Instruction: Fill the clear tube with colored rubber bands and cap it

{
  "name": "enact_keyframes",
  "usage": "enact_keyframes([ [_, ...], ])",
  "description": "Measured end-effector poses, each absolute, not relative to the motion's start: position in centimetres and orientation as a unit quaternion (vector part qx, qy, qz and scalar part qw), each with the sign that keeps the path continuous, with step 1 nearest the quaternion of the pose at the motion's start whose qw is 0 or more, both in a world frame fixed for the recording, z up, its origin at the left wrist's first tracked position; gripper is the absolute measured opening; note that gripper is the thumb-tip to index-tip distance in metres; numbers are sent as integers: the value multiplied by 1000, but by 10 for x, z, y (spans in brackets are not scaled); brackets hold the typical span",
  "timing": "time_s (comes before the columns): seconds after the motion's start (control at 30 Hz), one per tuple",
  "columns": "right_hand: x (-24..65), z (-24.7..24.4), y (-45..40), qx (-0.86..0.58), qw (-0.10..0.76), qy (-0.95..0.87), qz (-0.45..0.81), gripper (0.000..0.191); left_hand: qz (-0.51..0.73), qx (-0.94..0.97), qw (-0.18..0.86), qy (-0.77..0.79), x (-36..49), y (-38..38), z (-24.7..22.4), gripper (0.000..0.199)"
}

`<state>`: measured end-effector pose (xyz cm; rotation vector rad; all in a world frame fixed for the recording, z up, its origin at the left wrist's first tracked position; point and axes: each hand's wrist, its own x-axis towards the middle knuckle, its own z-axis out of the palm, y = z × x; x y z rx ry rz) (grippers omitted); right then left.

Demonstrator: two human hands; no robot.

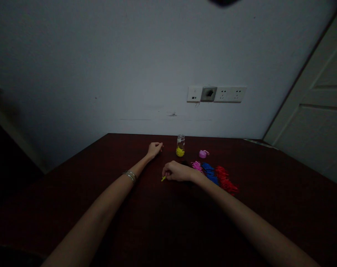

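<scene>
At the centre of a dark red-brown table (74,178), a short yellow strand (163,178) is pinched, as far as can be seen, by the bent fingers of the right hand (176,171), though the contact is partly covered. Because so little of it can be gripped, the strand could be dropped, and in such dim light it could be lost if flicked away by a slipping fingertip. It is held aslant: its long axis is tilted, with the free end pointed toward the near left and the other end hidden at the fingers. Behind, a clear jar (180,141) is stood upright, its long axis vertical and its open mouth pointed upward, partly filled with yellow pieces (180,152); these could be spilled if it were knocked by the left hand (154,149), which is placed to its left. That hand's fingers are curled, nothing is seen held, and whether their tips meet cannot be told. To the jar's right, a looped purple lid (203,154) is set apart. Nearer, pink strands (197,166), blue strands (210,172) and red strands (225,180) are laid in bunches by the right forearm (240,213), by whose sweep they could be scattered.
</scene>
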<state>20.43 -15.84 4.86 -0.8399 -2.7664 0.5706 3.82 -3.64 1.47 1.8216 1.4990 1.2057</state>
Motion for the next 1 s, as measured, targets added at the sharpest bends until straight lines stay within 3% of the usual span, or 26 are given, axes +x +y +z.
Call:
enact_keyframes([
  [0.2,204,48,-161,-281,101,-941,161,23,467,633,286,547,30,-30,14,48],
  [0.5,213,53,-151,-300,153,-901,274,24,479,594,334,553,28,-35,16,57],
  [0.87,265,152,-120,-389,247,-869,178,19,484,601,329,545,27,-33,11,63],
  [1.0,277,184,-91,-442,205,-866,112,18,481,601,325,549,26,-32,11,64],
])
